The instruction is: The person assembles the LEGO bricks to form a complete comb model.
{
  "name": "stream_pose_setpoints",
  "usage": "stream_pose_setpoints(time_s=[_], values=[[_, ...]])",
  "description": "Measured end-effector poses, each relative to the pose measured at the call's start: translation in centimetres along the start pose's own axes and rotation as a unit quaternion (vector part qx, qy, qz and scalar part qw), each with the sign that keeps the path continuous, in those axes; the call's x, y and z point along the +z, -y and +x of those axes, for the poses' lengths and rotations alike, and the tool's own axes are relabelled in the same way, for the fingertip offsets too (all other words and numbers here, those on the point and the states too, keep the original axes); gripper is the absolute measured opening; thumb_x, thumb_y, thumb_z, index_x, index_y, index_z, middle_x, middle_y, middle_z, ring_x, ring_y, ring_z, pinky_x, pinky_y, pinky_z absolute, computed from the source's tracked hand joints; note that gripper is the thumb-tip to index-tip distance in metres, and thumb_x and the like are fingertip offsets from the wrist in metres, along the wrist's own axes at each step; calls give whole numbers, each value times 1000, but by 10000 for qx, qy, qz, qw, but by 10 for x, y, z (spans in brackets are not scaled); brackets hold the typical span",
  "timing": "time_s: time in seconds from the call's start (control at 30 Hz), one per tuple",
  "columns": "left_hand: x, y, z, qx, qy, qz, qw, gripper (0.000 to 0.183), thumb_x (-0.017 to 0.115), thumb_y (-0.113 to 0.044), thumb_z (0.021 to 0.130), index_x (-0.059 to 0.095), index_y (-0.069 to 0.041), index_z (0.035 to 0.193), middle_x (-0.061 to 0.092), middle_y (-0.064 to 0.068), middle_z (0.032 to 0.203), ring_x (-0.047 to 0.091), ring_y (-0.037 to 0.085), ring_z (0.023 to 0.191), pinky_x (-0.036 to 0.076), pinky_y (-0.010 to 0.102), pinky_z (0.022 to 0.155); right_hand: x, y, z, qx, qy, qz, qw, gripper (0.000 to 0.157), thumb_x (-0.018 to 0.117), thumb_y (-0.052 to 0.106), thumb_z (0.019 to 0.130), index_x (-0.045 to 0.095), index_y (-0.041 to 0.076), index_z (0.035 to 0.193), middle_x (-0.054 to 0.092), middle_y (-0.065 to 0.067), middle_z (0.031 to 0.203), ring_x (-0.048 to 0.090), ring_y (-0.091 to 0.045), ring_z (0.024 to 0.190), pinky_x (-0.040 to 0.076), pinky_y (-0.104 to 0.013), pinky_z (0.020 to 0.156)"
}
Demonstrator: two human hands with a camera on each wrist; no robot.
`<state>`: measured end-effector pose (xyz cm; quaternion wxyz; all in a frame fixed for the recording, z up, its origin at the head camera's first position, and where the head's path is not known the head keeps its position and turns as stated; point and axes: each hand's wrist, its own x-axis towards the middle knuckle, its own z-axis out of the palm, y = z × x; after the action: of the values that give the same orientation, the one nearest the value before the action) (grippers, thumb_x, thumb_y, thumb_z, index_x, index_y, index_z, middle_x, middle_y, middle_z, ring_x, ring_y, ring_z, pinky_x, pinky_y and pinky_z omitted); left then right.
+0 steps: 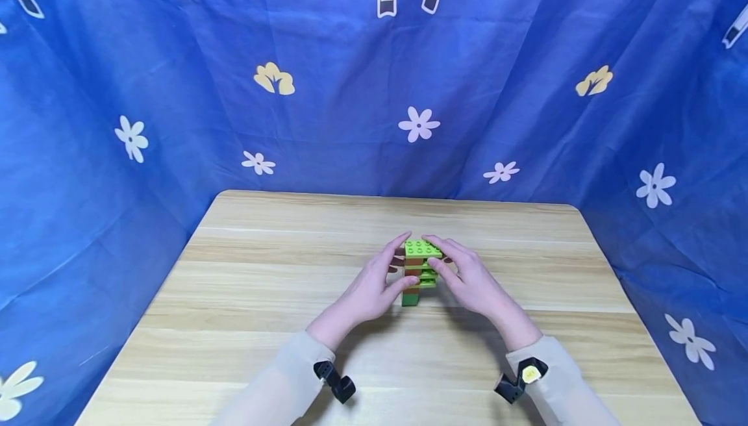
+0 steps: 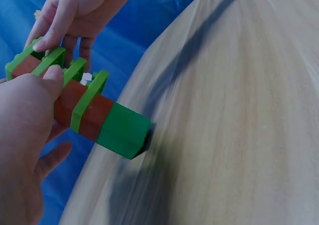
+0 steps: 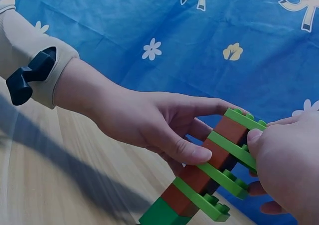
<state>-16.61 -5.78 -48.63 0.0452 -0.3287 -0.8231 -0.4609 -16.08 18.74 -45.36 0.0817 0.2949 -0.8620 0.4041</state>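
Observation:
A tower of building blocks stands upright between both hands. It has a dark green brick (image 2: 123, 130) at its foot, then brown bricks (image 3: 195, 178) alternating with light green plates (image 3: 202, 200) that jut out to the right. The uppermost plate (image 1: 422, 249) shows its studs. My left hand (image 1: 368, 289) grips the tower's left side, its thumb across the front of the middle layers. From the right, my right hand (image 1: 472, 281) holds the top layers, with its thumb at the front edge. Its far fingers are partly hidden behind the tower.
The blocks are on a light wood-grain table (image 1: 263, 270). A blue cloth (image 1: 345, 121) with flowers hangs behind it and along both sides. Black wrist mounts (image 1: 334, 382) are on both sleeves.

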Motion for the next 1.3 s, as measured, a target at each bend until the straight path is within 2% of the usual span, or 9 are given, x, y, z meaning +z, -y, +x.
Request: stream_pose_setpoints(time_s=[0.2,0.33,0.53,0.6,0.7,0.9,1.1,1.3], values=[[1,1,-1,2,-11,138,9999,81,71,-21,104,23,-24,169,63,11,134,66,25,116,56,45,101,1,-1,1,-43,-21,69,10000,48,61,20,109,52,15,157,69,-3,128,68,-19,105,58,-54,91],[2,1,-1,-20,-21,97,9999,78,68,-19,105,23,-20,168,64,12,132,67,27,116,57,48,99,3,-4,1,-69,-37,86,9999,53,61,20,110,47,16,160,66,-6,139,68,-20,106,57,-55,91],[3,2,0,-142,-50,7,9999,79,67,-19,105,21,-29,169,64,12,134,68,26,113,58,45,97,7,-10,-5,51,55,40,10000,72,67,22,106,30,19,168,44,-9,164,62,-27,124,52,-55,104],[3,2,0,-151,-57,-3,9999,79,67,-18,105,21,-31,169,63,12,135,68,27,113,58,44,97,8,-11,-6,100,85,79,9999,80,71,21,104,24,21,170,40,-10,166,61,-28,126,51,-55,105],[3,2,1,-139,-76,25,9999,78,67,-18,106,21,-30,169,63,11,137,67,27,114,58,43,97,10,-13,-8,146,74,122,9998,90,75,18,101,18,23,171,45,-11,162,62,-29,124,53,-53,103],[3,4,3,-190,-83,-36,9998,78,67,-20,105,22,-32,168,63,8,138,68,23,113,59,38,94,14,-19,-12,141,-8,275,9995,95,77,9,98,17,17,171,63,-12,139,65,-27,114,55,-48,100],[3,6,7,-241,-72,-103,9996,79,67,-20,105,22,-31,169,64,10,137,68,22,112,59,38,93,18,-24,-12,123,-91,421,9990,94,77,2,96,20,13,170,67,-8,125,68,-21,108,57,-40,97],[2,6,9,-406,-29,-144,9991,78,66,-22,105,22,-35,168,65,9,134,70,22,107,59,34,91,21,-28,-10,187,-124,566,9981,90,76,3,98,21,11,169,68,-6,120,69,-19,104,57,-42,96]])
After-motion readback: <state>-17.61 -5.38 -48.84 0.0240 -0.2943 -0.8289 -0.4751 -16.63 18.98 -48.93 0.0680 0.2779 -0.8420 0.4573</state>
